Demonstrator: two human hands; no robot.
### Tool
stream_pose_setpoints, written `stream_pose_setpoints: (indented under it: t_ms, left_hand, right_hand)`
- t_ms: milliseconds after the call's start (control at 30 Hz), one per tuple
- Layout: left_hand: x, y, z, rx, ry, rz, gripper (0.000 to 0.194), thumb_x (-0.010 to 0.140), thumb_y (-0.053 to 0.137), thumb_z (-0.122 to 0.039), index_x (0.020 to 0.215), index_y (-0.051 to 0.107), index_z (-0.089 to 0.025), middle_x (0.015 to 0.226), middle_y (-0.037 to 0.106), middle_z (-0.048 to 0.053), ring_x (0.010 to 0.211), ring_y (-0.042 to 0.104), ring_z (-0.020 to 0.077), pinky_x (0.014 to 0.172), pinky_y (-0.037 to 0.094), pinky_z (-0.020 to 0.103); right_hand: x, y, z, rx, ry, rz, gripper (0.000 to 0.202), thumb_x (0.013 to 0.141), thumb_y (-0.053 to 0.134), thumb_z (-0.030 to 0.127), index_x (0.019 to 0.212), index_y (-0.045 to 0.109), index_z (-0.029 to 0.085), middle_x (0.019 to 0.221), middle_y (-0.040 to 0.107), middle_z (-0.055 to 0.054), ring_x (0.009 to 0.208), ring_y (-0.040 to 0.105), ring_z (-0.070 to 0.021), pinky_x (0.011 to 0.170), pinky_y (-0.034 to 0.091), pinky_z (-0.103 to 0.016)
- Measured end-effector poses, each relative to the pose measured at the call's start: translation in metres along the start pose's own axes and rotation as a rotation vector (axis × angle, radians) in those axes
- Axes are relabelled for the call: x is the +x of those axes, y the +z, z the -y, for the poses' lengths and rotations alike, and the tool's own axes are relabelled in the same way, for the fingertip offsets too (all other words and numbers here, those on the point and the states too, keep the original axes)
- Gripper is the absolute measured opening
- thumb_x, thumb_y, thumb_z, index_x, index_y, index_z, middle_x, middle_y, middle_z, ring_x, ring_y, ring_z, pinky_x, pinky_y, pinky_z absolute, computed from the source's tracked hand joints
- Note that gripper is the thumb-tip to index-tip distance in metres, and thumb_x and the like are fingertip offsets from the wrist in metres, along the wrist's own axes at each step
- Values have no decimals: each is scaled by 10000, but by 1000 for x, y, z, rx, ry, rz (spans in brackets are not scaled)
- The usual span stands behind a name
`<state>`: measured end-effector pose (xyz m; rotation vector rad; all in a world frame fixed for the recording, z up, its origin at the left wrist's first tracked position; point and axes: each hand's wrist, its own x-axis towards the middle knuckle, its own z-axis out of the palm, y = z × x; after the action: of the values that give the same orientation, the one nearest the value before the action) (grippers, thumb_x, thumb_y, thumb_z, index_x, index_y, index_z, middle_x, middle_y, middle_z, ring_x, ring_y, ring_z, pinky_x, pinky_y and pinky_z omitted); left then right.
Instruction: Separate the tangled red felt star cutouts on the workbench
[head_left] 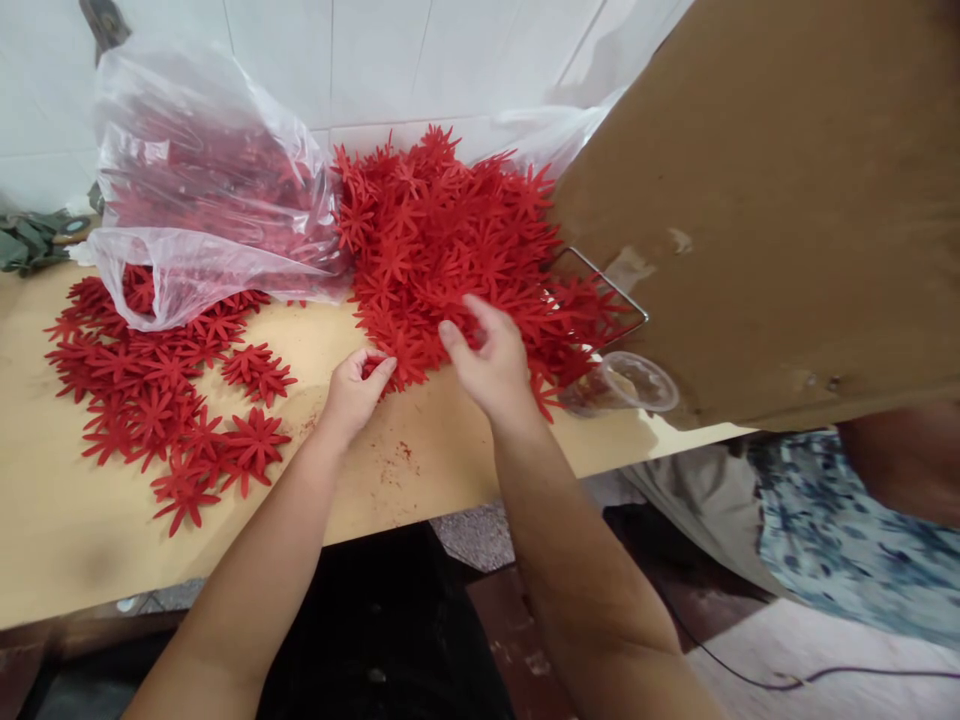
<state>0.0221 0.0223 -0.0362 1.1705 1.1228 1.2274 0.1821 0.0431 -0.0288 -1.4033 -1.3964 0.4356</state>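
Note:
A large heap of red flower-shaped pieces [450,240] lies at the back middle of the table. At the heap's front edge my left hand [360,392] is closed in a pinch, with a bit of red showing between thumb and fingers. Its grip partly hides that red flower. To the right, my right hand [489,365] is over the front of the heap, thumb and forefinger apart and nothing visible between them. On the left lies a second, looser pile of red flowers [150,395].
A clear plastic bag [217,190] full of red flowers rests behind the left pile. A big brown board [772,220] stands on the right, beside a metal wire frame [634,305] and a clear plastic cup [637,385]. Another person [855,530] is partly visible at right.

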Motion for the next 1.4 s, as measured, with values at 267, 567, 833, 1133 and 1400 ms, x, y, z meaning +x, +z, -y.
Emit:
stream_pose_setpoints:
  t_ms: [267, 567, 833, 1133, 1400]
  left_hand:
    - [-3, -1, -4, -47, -28, 31, 58, 728, 568, -203, 732, 527, -161, 572, 486, -62, 509, 415, 49, 555, 360, 193]
    - [0, -1, -1, -72, -6, 1, 42, 712, 590, -177, 731, 567, -148, 678, 562, -29, 627, 482, 63, 666, 402, 204]
    - [0, 3, 2, -215, -35, 119, 210, 647, 670, -265, 791, 582, -140, 766, 616, 7, 711, 540, 91, 763, 429, 263]
    - [-1, 1, 3, -140, -13, 167, 103, 670, 612, -201, 738, 562, -143, 705, 591, -18, 649, 512, 71, 688, 413, 229]
    - [-2, 3, 1, -178, -12, 153, 213, 666, 661, -252, 829, 575, -144, 869, 640, 33, 804, 574, 108, 820, 426, 283]
  right_hand:
    - [-22, 22, 24, 364, 239, 329, 345, 607, 655, 491, 660, 537, 171, 560, 528, 26, 508, 455, -80, 511, 381, -243]
    - [-20, 17, 21, 307, 274, 152, 507, 638, 566, 640, 485, 362, 202, 415, 310, 77, 407, 282, -53, 413, 225, -227]
    - [-22, 24, 25, 515, 331, 254, 428, 529, 683, 556, 696, 530, 193, 580, 542, 31, 509, 461, -84, 492, 387, -236]
    - [-26, 22, 23, 383, 227, 244, 324, 691, 596, 490, 695, 607, 166, 588, 567, 10, 535, 479, -97, 550, 417, -257]
    - [-27, 17, 25, 366, 207, 271, 374, 671, 598, 542, 663, 621, 169, 587, 575, 3, 554, 496, -109, 560, 435, -263]
